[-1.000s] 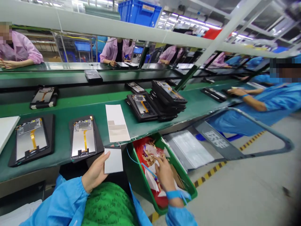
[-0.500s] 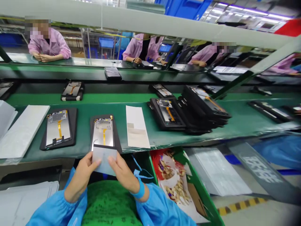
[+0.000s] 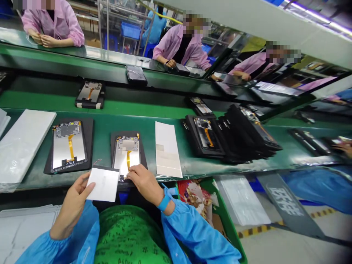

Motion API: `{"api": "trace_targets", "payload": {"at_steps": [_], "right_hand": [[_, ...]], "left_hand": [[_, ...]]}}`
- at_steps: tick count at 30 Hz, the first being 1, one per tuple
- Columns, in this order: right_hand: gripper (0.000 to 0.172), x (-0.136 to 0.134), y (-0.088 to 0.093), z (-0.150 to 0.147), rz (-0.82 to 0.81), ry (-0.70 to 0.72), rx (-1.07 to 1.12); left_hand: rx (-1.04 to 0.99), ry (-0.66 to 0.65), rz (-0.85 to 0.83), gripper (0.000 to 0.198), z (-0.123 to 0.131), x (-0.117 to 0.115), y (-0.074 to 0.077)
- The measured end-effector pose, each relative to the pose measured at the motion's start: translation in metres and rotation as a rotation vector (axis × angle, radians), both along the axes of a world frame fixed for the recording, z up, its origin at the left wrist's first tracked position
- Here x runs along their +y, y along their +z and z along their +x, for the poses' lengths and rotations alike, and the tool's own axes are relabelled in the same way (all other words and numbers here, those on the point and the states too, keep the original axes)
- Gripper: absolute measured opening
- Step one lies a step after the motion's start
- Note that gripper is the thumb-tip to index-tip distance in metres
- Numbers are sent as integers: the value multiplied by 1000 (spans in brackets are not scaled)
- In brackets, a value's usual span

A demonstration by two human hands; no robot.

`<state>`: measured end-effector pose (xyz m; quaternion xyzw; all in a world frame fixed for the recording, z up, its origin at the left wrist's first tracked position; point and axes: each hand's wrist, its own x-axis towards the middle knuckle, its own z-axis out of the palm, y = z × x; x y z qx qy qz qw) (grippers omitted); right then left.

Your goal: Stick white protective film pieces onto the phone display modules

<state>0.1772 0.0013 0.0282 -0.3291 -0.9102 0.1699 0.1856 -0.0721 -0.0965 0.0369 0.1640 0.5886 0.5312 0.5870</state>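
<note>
My left hand (image 3: 78,196) grips a flat white battery-like panel (image 3: 103,184) with a dark top strip and a thin wire, held over the bench's front edge. My right hand (image 3: 144,183) has its fingers pressed together at the lower end of an open tablet (image 3: 122,157) with an orange ribbon; whatever they pinch is too small to name. That tablet lies on a black foam pad. Left of it, a second open tablet (image 3: 66,146) rests on another pad. A white card (image 3: 168,150) lies to the right.
White sheets (image 3: 26,143) lie at the left. A pile of black trays (image 3: 236,135) with tablets stands at the right. Below the bench is a green bin (image 3: 233,234) of scraps. People in pink jackets (image 3: 181,44) sit across the line.
The right hand has let go of the white panel and moved to the tablet's lower end. The left hand has shifted the panel left, off the tablet. The view has tilted and moved.
</note>
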Motion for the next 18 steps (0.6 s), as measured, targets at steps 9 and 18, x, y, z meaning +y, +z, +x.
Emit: {"api": "trace_targets", "payload": {"at_steps": [9, 18], "right_hand": [[26, 44, 28, 13, -433, -371, 687], [26, 51, 30, 17, -367, -254, 672]], "left_hand": [[3, -271, 122, 87, 39, 58, 2], [151, -308, 160, 77, 58, 90, -5]]}}
